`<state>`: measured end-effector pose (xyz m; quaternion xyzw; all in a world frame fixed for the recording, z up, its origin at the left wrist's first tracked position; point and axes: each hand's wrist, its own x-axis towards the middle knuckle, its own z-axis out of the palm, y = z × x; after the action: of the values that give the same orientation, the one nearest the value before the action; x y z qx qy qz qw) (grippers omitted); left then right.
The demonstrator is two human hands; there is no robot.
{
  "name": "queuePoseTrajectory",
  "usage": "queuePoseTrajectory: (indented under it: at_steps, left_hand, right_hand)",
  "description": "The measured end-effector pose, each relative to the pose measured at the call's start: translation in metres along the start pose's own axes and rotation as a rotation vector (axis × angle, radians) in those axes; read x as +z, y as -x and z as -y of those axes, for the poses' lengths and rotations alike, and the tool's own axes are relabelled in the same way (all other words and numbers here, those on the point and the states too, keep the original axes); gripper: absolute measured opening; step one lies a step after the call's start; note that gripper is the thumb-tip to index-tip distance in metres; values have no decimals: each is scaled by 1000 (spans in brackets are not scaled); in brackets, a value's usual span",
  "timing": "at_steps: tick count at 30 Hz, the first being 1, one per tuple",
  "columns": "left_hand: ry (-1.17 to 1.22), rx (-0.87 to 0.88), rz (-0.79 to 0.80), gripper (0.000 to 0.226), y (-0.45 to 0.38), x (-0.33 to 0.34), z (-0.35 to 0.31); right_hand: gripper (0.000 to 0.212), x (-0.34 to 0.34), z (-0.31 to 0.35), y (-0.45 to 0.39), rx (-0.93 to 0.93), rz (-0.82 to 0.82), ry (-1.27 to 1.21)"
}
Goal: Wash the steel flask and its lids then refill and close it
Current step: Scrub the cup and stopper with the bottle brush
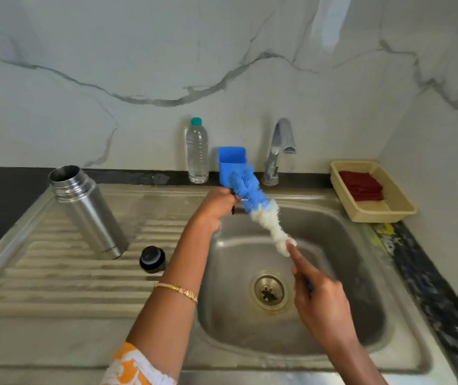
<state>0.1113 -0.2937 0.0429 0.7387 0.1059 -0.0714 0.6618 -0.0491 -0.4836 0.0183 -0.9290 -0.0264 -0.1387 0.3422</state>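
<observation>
Right hand (319,298) near, fingers curled on bottle brush (261,218) handle; left hand (216,204) grips, probably, small lid at bristles. Steel flask (89,212) open, far left on drainer; wet lid may slip.

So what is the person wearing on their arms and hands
The left hand and forearm are bare apart from a thin gold bangle with small pink stones at the wrist, and an orange-and-white patterned sleeve sits by the elbow. The right hand is bare, with no jewellery or sleeve visible.

Open steel flask (89,211) upright on drainboard, black lid (152,259) beside
</observation>
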Motion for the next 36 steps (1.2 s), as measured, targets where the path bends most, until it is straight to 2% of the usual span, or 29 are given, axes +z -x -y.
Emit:
queuePoseTrajectory:
  at_steps: [6,9,12,16,18,21,24,27,31,33,36]
  left_hand:
    - [-142,289,19,24,14,47,14]
    - [-243,358,95,27,25,65,20]
    - [-312,395,47,28,27,79,25]
    - [-184,269,-147,21,13,80,21]
    - [-161,221,-190,22,7,74,19]
    - [-195,255,-70,24,9,76,20]
    - [-198,246,33,27,25,89,28]
    - [-135,173,-41,24,31,97,43]
    - [149,-3,-227,19,29,92,58]
    - [161,-22,-172,21,33,88,64]
    - [88,60,-49,38,45,90,69]
  right_hand:
    - [53,-28,-14,-29,18,37,-56]
    - [47,-43,-17,-72,107,107,-76]
    - [48,-49,-26,-93,185,191,-85]
    - [51,-33,-31,-44,23,66,-140]
    - [55,-19,-34,-23,-9,31,-129]
    - [52,-7,-44,-39,4,-47,-119]
    - [46,-10,-50,-78,95,9,-201]
    - [45,-11,-53,-86,112,44,-196]
    - [48,5,-53,-13,9,72,-83]
    - [49,4,-53,12,-6,51,-50]
    - [45,5,-59,-5,33,14,-28]
